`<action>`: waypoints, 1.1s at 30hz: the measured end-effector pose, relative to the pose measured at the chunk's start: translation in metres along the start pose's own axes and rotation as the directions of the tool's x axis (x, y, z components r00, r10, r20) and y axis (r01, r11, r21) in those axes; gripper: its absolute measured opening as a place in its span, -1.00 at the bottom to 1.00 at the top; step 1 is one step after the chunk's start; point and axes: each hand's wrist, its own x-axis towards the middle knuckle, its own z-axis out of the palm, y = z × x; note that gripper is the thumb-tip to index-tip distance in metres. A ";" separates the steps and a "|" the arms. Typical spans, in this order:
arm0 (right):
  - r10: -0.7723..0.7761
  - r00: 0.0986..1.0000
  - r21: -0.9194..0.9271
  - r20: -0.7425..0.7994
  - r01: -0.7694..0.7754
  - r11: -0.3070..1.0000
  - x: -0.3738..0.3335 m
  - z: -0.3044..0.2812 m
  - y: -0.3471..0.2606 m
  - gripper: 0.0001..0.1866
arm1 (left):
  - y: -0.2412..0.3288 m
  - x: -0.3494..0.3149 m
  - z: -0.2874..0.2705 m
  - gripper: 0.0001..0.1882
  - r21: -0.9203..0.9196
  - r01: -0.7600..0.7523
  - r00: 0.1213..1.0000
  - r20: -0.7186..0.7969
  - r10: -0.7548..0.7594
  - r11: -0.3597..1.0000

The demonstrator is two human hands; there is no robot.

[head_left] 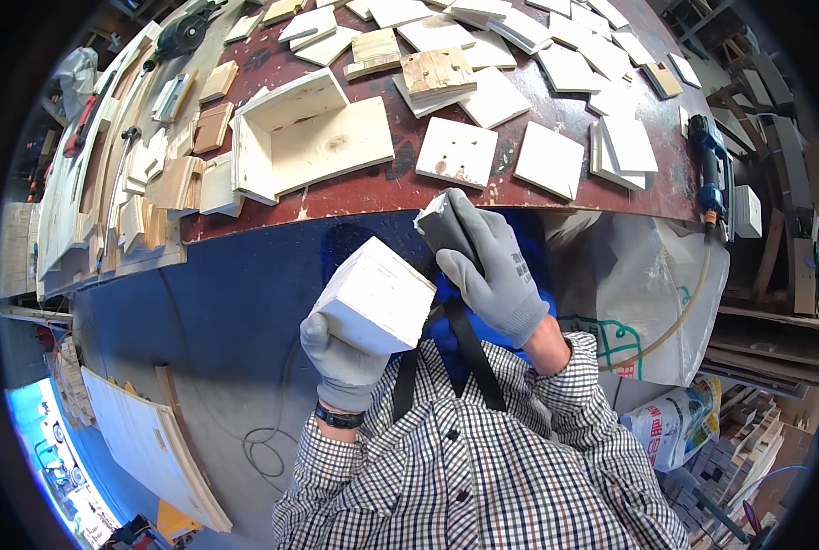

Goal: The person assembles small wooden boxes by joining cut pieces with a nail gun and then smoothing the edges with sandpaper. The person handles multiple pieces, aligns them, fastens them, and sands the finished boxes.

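Observation:
My left hand (340, 367), in a grey work glove, is closed around the lower left of a white-painted wooden box (373, 295), held tilted off the front of the table. Only its outer faces show; I cannot tell whether a side is hollow. A dark grey sanding block (448, 229) with a pale, ragged end is gripped in my gloved right hand (496, 275). The block is up and to the right of the box, with a gap between them. Both hands are in front of my body, just short of the table edge.
The dark red table (336, 200) carries several white boards (549, 160), an open-sided wooden box (322, 142) and wood offcuts. At its right edge stands a blue nail gun (710, 165) with a yellowish hose (689, 316). A black power tool (182, 35) lies far left.

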 end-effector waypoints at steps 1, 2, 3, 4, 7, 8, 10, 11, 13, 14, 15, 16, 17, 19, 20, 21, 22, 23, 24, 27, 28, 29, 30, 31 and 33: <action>-0.091 0.996 0.023 0.025 0.090 0.996 0.007 -0.006 -0.015 -0.19 | 0.002 -0.004 0.006 0.18 -0.026 -0.007 0.999 -0.034 0.006 1.000; -0.168 0.985 0.007 0.040 0.168 0.986 0.005 -0.014 -0.033 -0.19 | -0.003 -0.003 0.000 0.18 -0.065 -0.001 0.999 -0.053 -0.003 0.998; -0.245 0.968 0.020 0.055 0.245 0.969 0.006 -0.022 -0.052 -0.18 | -0.001 -0.003 0.001 0.18 -0.083 0.001 0.996 -0.087 -0.008 0.997; -0.351 0.932 0.046 0.089 0.348 0.936 0.003 -0.025 -0.072 -0.19 | 0.005 -0.003 0.016 0.16 -0.080 -0.016 0.996 -0.092 0.009 0.997; -0.392 0.893 -0.016 0.220 0.406 0.914 -0.008 -0.001 -0.083 -0.24 | 0.005 -0.006 -0.003 0.08 -0.196 0.026 0.995 -0.091 -0.045 0.980; -0.401 0.896 0.016 0.194 0.405 0.914 -0.006 0.005 -0.073 -0.24 | 0.009 -0.006 0.004 0.03 -0.208 0.034 0.998 -0.051 -0.046 0.977; -0.238 0.951 -0.042 0.198 0.250 0.967 0.004 0.006 -0.047 -0.21 | 0.013 -0.008 -0.004 -0.01 -0.240 0.044 0.998 -0.028 -0.052 0.970; -0.132 0.971 -0.031 0.201 0.141 0.990 0.002 0.014 -0.026 -0.19 | 0.015 -0.015 -0.018 0.00 -0.254 0.041 0.997 -0.051 -0.056 0.966; -0.095 0.987 0.032 0.128 0.092 0.995 -0.001 0.018 -0.003 -0.17 | 0.022 -0.018 -0.015 0.00 -0.215 0.044 0.984 -0.161 -0.080 0.976; -0.139 0.984 0.069 0.108 0.132 0.989 0.002 0.011 -0.015 -0.17 | 0.026 -0.016 -0.013 -0.01 -0.158 0.042 0.979 -0.192 -0.072 0.987; -0.220 0.970 0.088 0.106 0.211 0.973 0.003 0.006 -0.029 -0.17 | 0.027 -0.018 -0.012 -0.01 -0.104 0.056 0.970 -0.228 -0.078 0.993; -0.300 0.949 0.108 0.103 0.289 0.951 0.006 0.005 -0.046 -0.18 | 0.026 -0.015 -0.014 -0.10 -0.069 0.073 0.964 -0.250 -0.088 0.995; -0.388 0.917 0.121 0.087 0.377 0.918 0.012 0.005 -0.062 -0.18 | 0.027 -0.016 -0.015 -0.17 -0.037 0.093 0.955 -0.279 -0.099 0.995; -0.389 0.895 -0.029 0.219 0.405 0.914 0.011 0.010 -0.082 -0.25 | 0.021 -0.005 -0.017 -0.26 -0.068 0.072 0.970 -0.230 -0.086 0.995; -0.383 0.901 -0.050 0.206 0.400 0.915 0.007 0.010 -0.078 -0.26 | 0.024 -0.002 -0.006 -0.45 -0.199 0.042 0.987 -0.141 -0.071 0.979; -0.394 0.898 -0.062 0.195 0.413 0.909 0.006 0.013 -0.073 -0.27 | 0.028 -0.004 0.001 -0.43 -0.126 0.058 0.977 -0.197 -0.082 0.990; -0.395 0.892 -0.115 0.220 0.426 0.898 -0.001 0.010 -0.066 -0.28 | 0.032 -0.007 0.006 -0.41 -0.054 0.078 0.963 -0.254 -0.089 0.995; -0.396 0.882 -0.161 0.256 0.442 0.882 -0.010 0.003 -0.059 -0.28 | 0.033 -0.011 0.007 -0.39 0.008 0.097 0.943 -0.321 -0.090 0.995; -0.373 0.886 -0.156 0.276 0.424 0.892 -0.021 0.000 -0.044 -0.28 | 0.030 -0.012 0.000 -0.37 0.023 0.070 0.923 -0.381 -0.056 0.997; -0.203 0.923 -0.311 0.326 0.308 0.899 -0.039 -0.019 -0.022 -0.23 | 0.030 -0.010 -0.020 -0.35 0.071 0.037 0.945 -0.328 -0.012 0.997; -0.176 0.943 -0.331 0.283 0.269 0.905 -0.037 -0.018 -0.020 -0.20 | 0.028 -0.007 -0.023 -0.34 0.119 0.025 0.937 -0.348 0.019 0.993; -0.197 0.956 -0.292 0.218 0.256 0.921 -0.030 -0.017 -0.026 -0.20 | 0.026 -0.006 -0.022 -0.34 0.165 0.027 0.930 -0.367 0.036 0.986; -0.244 0.953 -0.282 0.181 0.288 0.915 -0.022 -0.014 -0.036 -0.21 | 0.023 -0.003 -0.017 -0.34 0.218 0.030 0.926 -0.375 0.055 0.976; -0.291 0.946 -0.273 0.144 0.320 0.907 -0.013 -0.008 -0.047 -0.22 | 0.023 -0.004 -0.008 -0.32 0.184 0.046 0.935 -0.355 0.022 0.982; -0.365 0.917 -0.221 0.161 0.394 0.892 0.006 0.007 -0.065 -0.25 | 0.028 -0.002 0.018 -0.29 0.107 0.071 0.953 -0.300 -0.036 0.992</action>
